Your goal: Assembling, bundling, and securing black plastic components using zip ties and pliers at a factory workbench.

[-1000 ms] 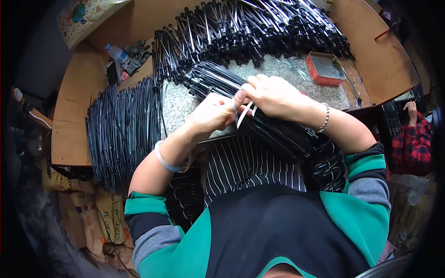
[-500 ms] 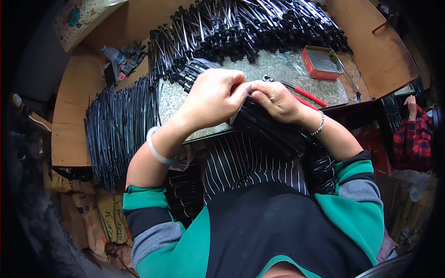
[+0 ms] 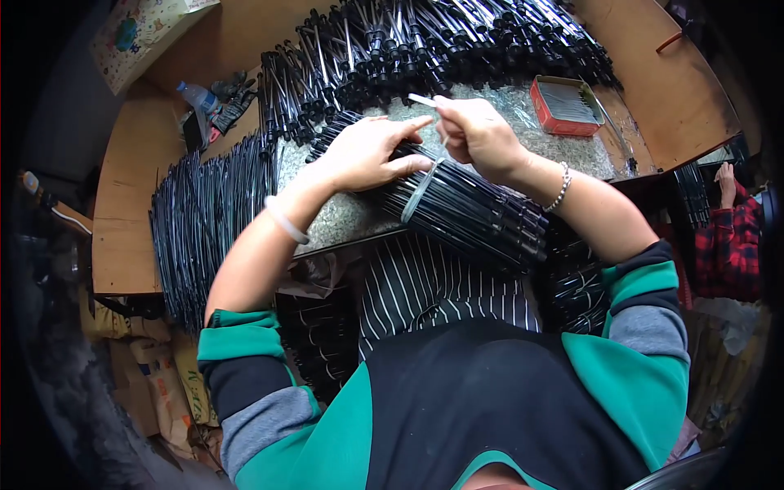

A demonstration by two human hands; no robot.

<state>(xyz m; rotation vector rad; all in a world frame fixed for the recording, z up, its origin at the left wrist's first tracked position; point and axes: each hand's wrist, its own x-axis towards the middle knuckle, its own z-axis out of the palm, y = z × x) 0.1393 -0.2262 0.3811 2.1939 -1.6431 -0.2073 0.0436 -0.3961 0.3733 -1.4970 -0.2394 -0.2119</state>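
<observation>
Right hand (image 3: 478,135) grip pinched on white tie (image 3: 425,186) (left hand (image 3: 367,153) flat on black rod bundle (image 3: 469,208)).

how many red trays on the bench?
1. The red tray sits on the speckled bench top at upper right, just past the right hand, beside the far pile of black rods. Others could be hidden under the rods.

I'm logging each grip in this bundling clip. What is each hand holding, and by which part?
The right hand pinches the free end of a pale strap looped around the bundle of black rods. The left hand presses flat on the bundle's top.
</observation>
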